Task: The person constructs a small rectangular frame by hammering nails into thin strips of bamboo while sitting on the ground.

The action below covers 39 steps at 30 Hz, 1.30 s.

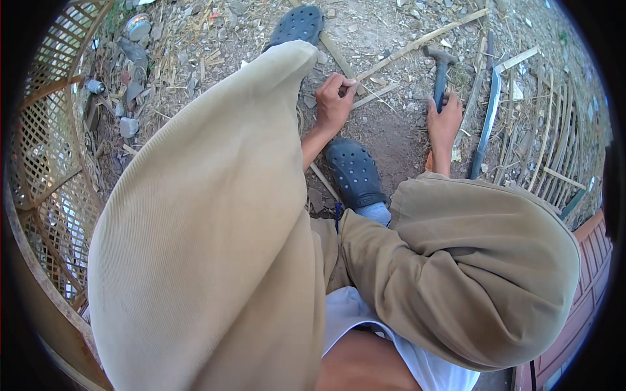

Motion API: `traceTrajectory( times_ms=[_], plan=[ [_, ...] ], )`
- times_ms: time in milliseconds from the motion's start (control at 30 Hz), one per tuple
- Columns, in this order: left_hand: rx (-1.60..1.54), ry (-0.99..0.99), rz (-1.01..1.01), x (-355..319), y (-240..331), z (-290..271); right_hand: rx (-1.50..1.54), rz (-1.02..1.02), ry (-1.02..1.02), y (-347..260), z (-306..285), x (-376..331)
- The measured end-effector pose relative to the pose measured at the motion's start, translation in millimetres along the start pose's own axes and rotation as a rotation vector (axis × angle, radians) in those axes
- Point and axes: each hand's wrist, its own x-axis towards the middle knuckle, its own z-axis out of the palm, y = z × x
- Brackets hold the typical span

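Observation:
My left hand (333, 104) is closed in a pinch at the near end of a long, thin bamboo strip (424, 44), which slants away to the upper right over the ground. My right hand (445, 122) grips the handle of a hammer (441, 77); its dark head points away from me. Right of the hammer lies a long blade with a dark handle (487, 124), like a machete. A short strip (375, 96) and a wider slat (337, 53) lie near my left hand.
Stony ground (404, 130) is littered with chips and straw. A bamboo lattice panel (554, 137) lies at the right, and a woven lattice frame (52, 176) stands at the left. A cup-like container (138, 26) sits far left. My dark clogs (355, 173) are between the hands and beyond.

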Motion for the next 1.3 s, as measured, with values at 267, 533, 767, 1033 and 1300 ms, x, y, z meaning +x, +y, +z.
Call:
traceTrajectory(
  times_ms=[267,533,767,1033,1300],
  plan=[
    [-0.266,-0.207,-0.373,19.6,-12.4,-17.1,-0.05,0.125,-0.085,-12.7,-10.9,15.4],
    [-0.213,-0.223,-0.241,25.3,-16.8,-26.1,-0.163,0.234,-0.214,-17.7,-12.2,31.1],
    [-0.172,-0.268,-0.219,25.1,-7.3,-17.2,-0.199,0.178,-0.205,-14.6,-13.3,32.5],
    [-0.106,-0.134,-0.069,18.7,-9.0,-11.8,-0.025,0.219,-0.318,13.6,-12.3,34.5],
    [-0.049,-0.107,0.065,16.8,-14.2,-23.9,1.15,0.673,-0.462,-27.9,-24.0,10.9]
  ],
)
